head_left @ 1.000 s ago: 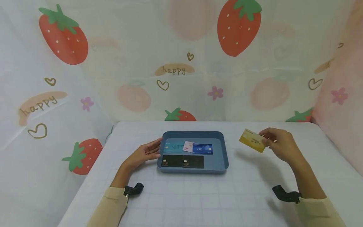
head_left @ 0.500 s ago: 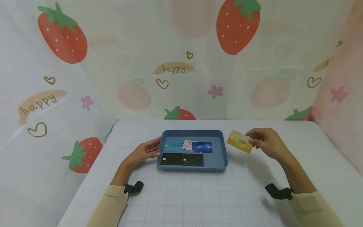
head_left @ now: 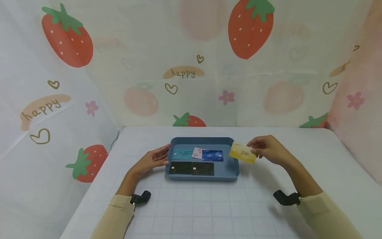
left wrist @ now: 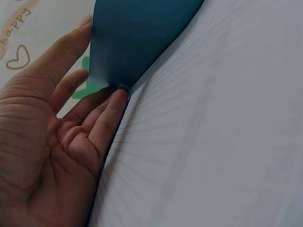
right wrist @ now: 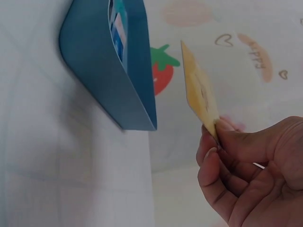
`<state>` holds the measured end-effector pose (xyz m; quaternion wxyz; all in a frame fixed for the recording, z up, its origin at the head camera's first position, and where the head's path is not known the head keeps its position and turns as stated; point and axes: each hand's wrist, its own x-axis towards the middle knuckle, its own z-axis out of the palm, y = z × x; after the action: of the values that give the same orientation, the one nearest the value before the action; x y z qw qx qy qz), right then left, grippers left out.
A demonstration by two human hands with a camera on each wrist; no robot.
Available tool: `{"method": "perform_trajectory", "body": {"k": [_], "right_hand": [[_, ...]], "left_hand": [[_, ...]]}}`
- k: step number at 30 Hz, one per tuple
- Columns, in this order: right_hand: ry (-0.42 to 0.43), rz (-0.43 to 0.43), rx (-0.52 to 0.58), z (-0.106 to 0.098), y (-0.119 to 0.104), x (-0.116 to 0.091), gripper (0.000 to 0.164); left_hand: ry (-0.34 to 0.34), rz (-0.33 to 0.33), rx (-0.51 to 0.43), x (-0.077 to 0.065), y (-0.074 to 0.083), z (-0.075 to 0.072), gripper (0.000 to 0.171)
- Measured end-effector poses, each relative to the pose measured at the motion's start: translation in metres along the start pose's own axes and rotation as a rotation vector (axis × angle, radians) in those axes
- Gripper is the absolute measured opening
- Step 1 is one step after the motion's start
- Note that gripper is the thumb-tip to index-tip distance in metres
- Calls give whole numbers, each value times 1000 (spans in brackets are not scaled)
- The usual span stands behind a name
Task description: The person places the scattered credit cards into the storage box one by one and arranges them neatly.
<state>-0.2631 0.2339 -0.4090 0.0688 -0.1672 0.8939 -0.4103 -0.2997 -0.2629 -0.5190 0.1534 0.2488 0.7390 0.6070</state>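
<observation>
My right hand (head_left: pixel 267 149) pinches a yellow card (head_left: pixel 243 153) between thumb and fingers at its right end. The card overlaps the right rim of a blue tray (head_left: pixel 229 167) in the head view; from the right wrist it shows raised above the tray wall (right wrist: pixel 97 61). My left hand (head_left: pixel 152 160) touches the tray's left side, fingertips against the outer wall (left wrist: pixel 137 38). Inside the tray lie a teal VIP card (head_left: pixel 181 153), a white patterned card (head_left: pixel 197 152) partly under a blue card (head_left: pixel 212 155), and two black VIP cards (head_left: pixel 203 169) along the front.
The tray stands on a table with a white grid cloth (head_left: pixel 191 209). Behind and at the sides hang sheets printed with strawberries (head_left: pixel 250 30). A black wrist camera (head_left: pixel 141 197) sits on the left wrist, another black camera (head_left: pixel 286 198) on the right.
My right hand has carried the yellow card leftward, from beside the tray to over its right rim. The left hand and the tray have stayed in place.
</observation>
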Motion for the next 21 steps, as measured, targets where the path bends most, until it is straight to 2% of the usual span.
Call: {"method": "perform_trajectory", "body": {"k": [8, 21], "right_hand": [[-62, -57, 21, 9, -2, 11, 20], [-116, -19, 35, 26, -10, 22, 20]], "left_hand": [[0, -7, 0, 1, 3, 0, 77], [0, -10, -10, 1, -1, -1, 77]]}}
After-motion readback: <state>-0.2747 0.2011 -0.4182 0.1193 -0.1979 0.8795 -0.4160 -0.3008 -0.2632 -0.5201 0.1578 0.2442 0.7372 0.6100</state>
